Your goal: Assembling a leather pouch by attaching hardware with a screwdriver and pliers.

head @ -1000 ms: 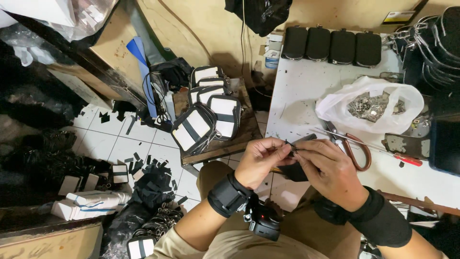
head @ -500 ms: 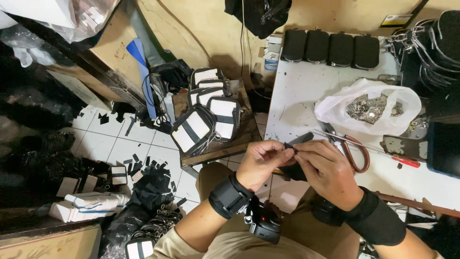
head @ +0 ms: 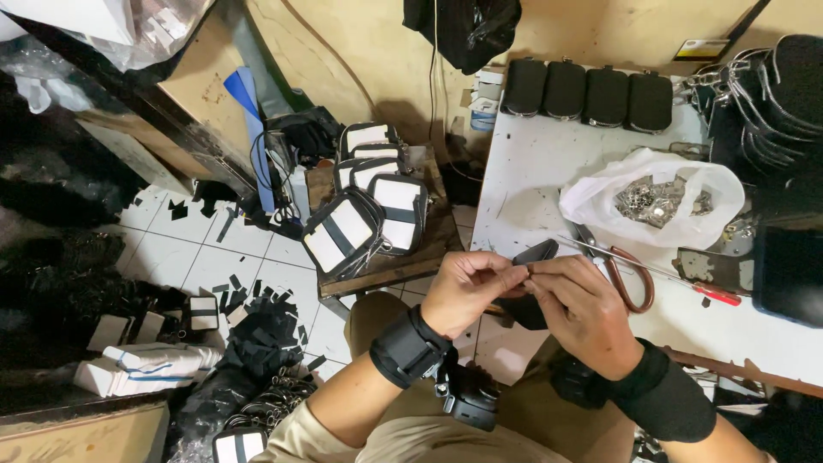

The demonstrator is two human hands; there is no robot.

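My left hand (head: 467,290) and my right hand (head: 583,310) meet at the near edge of the white table (head: 549,171). Both pinch a small black case (head: 536,254) between the fingertips; more of the dark piece shows below my hands. Each wrist wears a black band. Just right of my hands lie scissors with brown handles (head: 621,274) and a red-handled screwdriver (head: 699,287).
A clear plastic bag of small metal fittings (head: 656,201) sits on the table. Several black cases (head: 587,90) line its far edge. A low wooden stool (head: 394,266) carries several black-and-white pouches (head: 364,223). Black scraps and white boxes (head: 146,364) litter the tiled floor at left.
My hands stay together at the table edge; the small black case has shifted slightly between my fingertips. Nothing else has moved.
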